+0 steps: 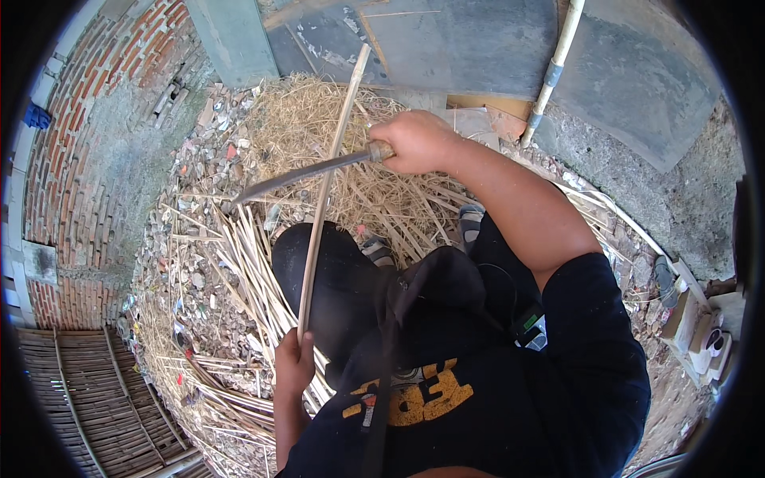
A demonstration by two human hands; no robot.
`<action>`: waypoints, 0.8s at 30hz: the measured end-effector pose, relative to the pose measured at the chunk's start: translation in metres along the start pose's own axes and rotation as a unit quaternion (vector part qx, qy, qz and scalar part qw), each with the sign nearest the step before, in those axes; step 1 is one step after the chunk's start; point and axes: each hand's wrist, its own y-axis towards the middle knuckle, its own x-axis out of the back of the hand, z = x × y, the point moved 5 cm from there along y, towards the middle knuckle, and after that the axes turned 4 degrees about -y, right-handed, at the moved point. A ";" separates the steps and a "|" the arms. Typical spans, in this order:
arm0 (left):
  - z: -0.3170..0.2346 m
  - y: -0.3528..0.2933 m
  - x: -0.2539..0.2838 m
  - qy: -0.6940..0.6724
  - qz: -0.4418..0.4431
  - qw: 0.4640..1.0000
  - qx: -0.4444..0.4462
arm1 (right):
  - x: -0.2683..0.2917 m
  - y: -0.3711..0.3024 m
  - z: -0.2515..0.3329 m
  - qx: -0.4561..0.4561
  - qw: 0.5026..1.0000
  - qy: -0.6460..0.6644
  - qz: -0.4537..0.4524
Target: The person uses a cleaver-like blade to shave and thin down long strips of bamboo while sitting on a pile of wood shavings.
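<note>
My right hand (418,142) is closed around the wooden handle of a machete (307,173), whose long dark blade points left. The blade crosses a long pale bamboo strip (325,195) around its upper half; whether the edge touches it I cannot tell. Near its lower end my left hand (295,360) grips the strip, which slants up and away past my left knee. Beside that knee lies a bundle of split bamboo strips (259,275) on the ground. The left fingers are partly hidden behind the strip.
A heap of straw-like shavings (299,119) lies ahead of my feet, over rubble (187,239). A brick wall (88,159) rises at left, with a slatted bamboo panel (88,398) below it. Grey boards (478,48) and a white pipe (554,72) stand at the far side.
</note>
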 end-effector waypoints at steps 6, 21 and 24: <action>0.000 0.003 -0.004 0.052 -0.076 0.994 -0.052 | -0.002 -0.002 0.027 0.020 0.998 -0.037 0.043; 0.000 0.008 -0.016 0.134 -0.069 0.989 -0.006 | -0.018 0.006 0.032 -0.026 0.994 -0.043 0.097; -0.006 0.009 -0.018 0.148 -0.108 0.983 -0.024 | -0.031 0.009 -0.007 -0.101 0.993 0.030 0.052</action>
